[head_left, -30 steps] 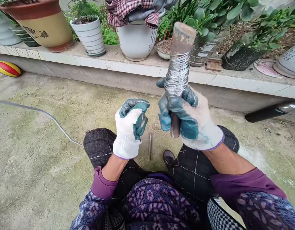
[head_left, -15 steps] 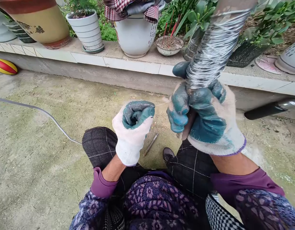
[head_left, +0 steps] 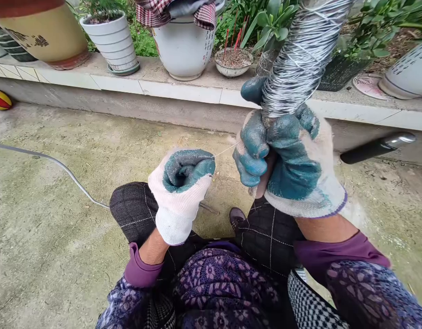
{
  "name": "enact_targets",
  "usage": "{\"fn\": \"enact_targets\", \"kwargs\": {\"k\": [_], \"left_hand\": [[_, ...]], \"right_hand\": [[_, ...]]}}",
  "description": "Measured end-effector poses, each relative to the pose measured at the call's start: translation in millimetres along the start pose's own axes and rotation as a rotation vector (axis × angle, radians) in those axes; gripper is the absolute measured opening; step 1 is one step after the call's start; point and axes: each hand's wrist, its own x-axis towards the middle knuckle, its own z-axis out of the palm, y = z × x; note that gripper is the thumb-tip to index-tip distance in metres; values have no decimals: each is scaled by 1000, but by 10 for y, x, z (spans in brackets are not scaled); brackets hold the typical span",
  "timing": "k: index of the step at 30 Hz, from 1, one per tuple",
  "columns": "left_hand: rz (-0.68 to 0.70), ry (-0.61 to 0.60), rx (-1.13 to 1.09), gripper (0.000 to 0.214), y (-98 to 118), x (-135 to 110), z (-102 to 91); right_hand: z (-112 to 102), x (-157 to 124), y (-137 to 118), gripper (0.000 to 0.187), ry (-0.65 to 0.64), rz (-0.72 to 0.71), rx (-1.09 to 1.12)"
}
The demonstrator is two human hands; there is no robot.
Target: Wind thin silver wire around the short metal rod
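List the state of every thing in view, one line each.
White-and-green left glove: clenched into a fist.
White-and-green right glove: wrapped round the brown bar under the coil.
Thin silver wire: stretched between both gloves.
Silver wire coil: wound tightly around the tilted bar.
Short metal rod: lying on the concrete, partly hidden.
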Motion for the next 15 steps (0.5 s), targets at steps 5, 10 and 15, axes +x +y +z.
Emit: {"fn": "enact_targets", "kwargs": {"k": [5,10,15], "left_hand": [[-104,-38,-48,9,-2,-14,-27],[-240,-135,-233,11,-60,-18,-74],[-292,-186,-270,12,-81,-26,-114]], "right_hand": [[12,41,-5,24,-12,23,19],[34,79,-34,23,26,81,19],[27,86,-45,23,-10,78,76]]}}
